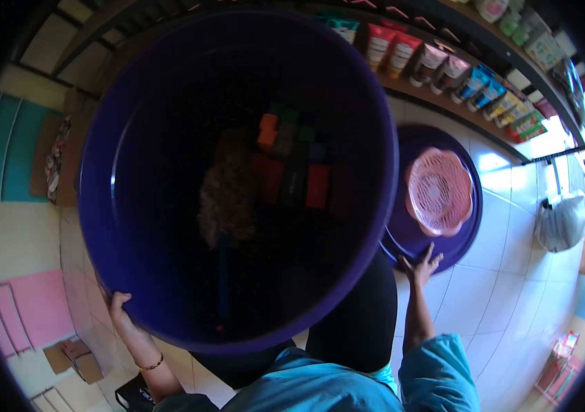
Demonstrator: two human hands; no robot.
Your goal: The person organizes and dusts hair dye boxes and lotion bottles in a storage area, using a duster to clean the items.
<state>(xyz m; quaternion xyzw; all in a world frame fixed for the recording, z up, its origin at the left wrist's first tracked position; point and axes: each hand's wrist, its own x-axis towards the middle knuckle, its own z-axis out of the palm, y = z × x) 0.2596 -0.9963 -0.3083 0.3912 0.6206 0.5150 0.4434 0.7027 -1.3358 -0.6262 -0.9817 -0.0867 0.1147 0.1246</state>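
Note:
A large deep purple tub (104, 206) fills the middle of the view, tilted so that its dark inside faces me. My left hand (121, 316) holds it at the lower left edge, some fingers hidden behind the wall. Inside lie a fluffy tan duster (227, 199) with a blue handle (224, 275), an orange block-shaped item (267, 134) and several red and green ones, dim in shadow. To the right, my right hand (419, 269) has its fingers spread at the near edge of a round purple lid (467, 250). On that lid sits a pink slotted basket (440, 192).
Shelves (402, 86) at the top hold rows of upright tubes and pouches. A grey-white bag (564, 223) stands on the tiled floor (467, 299) at right. Cardboard boxes (76, 358) lie lower left, and a black bag (134, 395) is beside my left forearm.

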